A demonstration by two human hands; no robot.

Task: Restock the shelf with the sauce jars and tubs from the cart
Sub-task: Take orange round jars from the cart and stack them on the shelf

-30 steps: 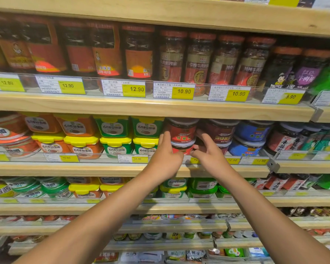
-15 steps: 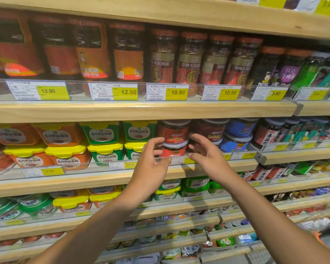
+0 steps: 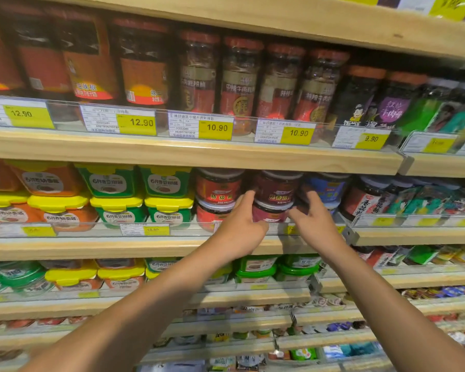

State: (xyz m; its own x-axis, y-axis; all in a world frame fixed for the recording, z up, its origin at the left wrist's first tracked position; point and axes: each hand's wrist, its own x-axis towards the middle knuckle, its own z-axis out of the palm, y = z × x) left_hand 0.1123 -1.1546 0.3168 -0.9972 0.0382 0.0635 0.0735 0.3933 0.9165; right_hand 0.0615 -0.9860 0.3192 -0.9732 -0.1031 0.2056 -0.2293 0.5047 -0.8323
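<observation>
Two maroon sauce tubs [image 3: 275, 190] stand stacked on the middle shelf [image 3: 118, 247], behind its clear front rail. My left hand [image 3: 240, 228] presses its fingertips against the stack's left side. My right hand [image 3: 316, 224] cups the right side, with its thumb on the lower maroon tub [image 3: 267, 214]. Together the two hands clasp the stack. A stack of red sauce tubs [image 3: 218, 186] stands just to the left, and blue tubs [image 3: 326, 187] just to the right. The cart is out of view.
Green and orange tubs with yellow lids [image 3: 118, 202] fill the left of this shelf. Tall sauce jars [image 3: 239, 76] line the shelf above, close over the tubs. Dark jars [image 3: 365, 200] stand at the right. Lower shelves hold more tubs and packets.
Both hands have moved right from the red tub stack to the maroon one and closed in on its sides. The view has shifted right and nearer.
</observation>
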